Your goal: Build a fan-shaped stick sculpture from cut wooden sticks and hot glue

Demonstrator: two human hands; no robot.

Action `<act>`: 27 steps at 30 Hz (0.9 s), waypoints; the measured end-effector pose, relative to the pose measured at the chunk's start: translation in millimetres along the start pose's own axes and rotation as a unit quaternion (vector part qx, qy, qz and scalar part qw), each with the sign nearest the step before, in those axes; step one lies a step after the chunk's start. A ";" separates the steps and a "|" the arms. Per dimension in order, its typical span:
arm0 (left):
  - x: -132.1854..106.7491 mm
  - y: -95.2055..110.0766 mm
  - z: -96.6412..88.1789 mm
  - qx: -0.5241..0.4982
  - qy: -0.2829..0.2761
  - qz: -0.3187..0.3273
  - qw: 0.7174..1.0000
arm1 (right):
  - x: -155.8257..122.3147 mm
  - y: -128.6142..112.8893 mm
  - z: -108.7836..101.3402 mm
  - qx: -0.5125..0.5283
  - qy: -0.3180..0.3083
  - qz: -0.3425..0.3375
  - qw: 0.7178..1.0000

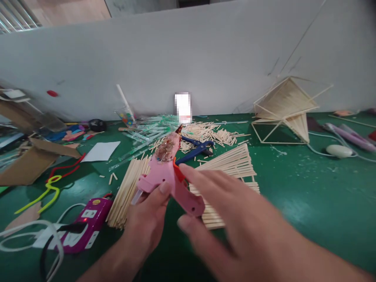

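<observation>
A pink hot glue gun (pixel 157 175) with an orange trigger and a dirty, glue-crusted nozzle end points away from me. My left hand (pixel 148 219) grips its body from below, thumb along the side. Just right of the glue gun's handle is my right hand (pixel 226 211), slightly blurred, its thumb and fingers apart around the handle without closing on it. Behind the gun lies a bundle of thin wooden sticks (pixel 126 192). A flat panel of sticks (pixel 232 164) is partly hidden by my right hand. Blue-handled pliers (pixel 199 149) rest beyond the gun.
Short cut sticks (pixel 211 133) and clear glue sticks (pixel 149 131) are piled at the back. A stick-built frame (pixel 284 109) stands back right near a white cord switch (pixel 339 150). On the left are a magenta power strip (pixel 88 223), cables and cardboard (pixel 29 160).
</observation>
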State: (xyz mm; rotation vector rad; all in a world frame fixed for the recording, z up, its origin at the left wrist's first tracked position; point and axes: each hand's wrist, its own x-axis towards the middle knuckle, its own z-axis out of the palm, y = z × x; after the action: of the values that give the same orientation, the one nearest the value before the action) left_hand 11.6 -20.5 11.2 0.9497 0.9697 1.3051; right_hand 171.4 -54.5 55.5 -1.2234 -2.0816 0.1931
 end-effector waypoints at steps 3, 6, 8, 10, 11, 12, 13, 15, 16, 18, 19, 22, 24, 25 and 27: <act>-0.3 8.8 -2.1 -0.016 -0.021 -0.022 0.999 | 3.4 49.9 -23.3 -0.046 0.113 0.076 0.990; -1.5 14.0 -7.8 -0.008 -0.032 -0.057 0.998 | 2.2 114.8 -28.6 -0.075 0.190 0.201 0.958; -3.2 12.2 -13.3 0.006 -0.033 -0.065 0.997 | -0.7 147.6 -23.0 -0.037 0.106 0.270 0.956; -5.6 6.7 -19.6 0.010 -0.021 -0.055 0.998 | -3.2 164.3 -15.9 -0.019 0.069 0.281 0.957; -6.8 3.3 -22.9 0.015 -0.008 -0.048 0.999 | -3.7 166.9 -13.2 -0.008 0.062 0.277 0.959; -7.9 -0.1 -26.3 0.028 0.010 -0.042 0.999 | -3.6 166.8 -11.5 0.002 0.061 0.271 0.961; -8.9 -3.1 -29.7 0.047 0.026 -0.038 0.998 | -3.0 164.7 -10.7 0.010 0.061 0.267 0.962; -10.6 -7.7 -35.7 0.100 0.043 -0.048 0.993 | -0.8 158.5 -12.0 0.006 0.060 0.262 0.963; -11.3 -9.1 -38.0 0.128 0.047 -0.057 0.989 | 0.2 155.6 -13.9 -0.004 0.059 0.262 0.963; -13.3 -10.8 -40.8 0.173 0.049 -0.078 0.981 | 1.6 152.0 -19.2 -0.029 0.051 0.263 0.963; -14.6 -11.5 -41.3 0.190 0.054 -0.084 0.977 | 1.7 151.8 -22.6 -0.044 0.046 0.261 0.963; -19.6 -14.5 -40.5 0.207 0.092 -0.078 0.971 | 0.5 159.1 -34.1 -0.094 0.046 0.237 0.966; -22.9 -17.4 -40.0 0.211 0.109 -0.077 0.968 | -0.4 169.7 -41.2 -0.123 0.040 0.206 0.970; -24.2 -19.0 -40.1 0.216 0.110 -0.083 0.967 | -0.7 175.5 -44.1 -0.136 0.033 0.193 0.971; -25.9 -21.8 -40.6 0.226 0.110 -0.113 0.961 | -1.6 185.0 -48.1 -0.154 0.010 0.182 0.971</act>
State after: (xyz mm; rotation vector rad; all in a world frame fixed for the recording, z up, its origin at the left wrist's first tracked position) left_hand -20.5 -46.8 -21.5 1.0101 1.5493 1.0265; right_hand 333.4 34.2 6.5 -1.7868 -1.9009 0.0220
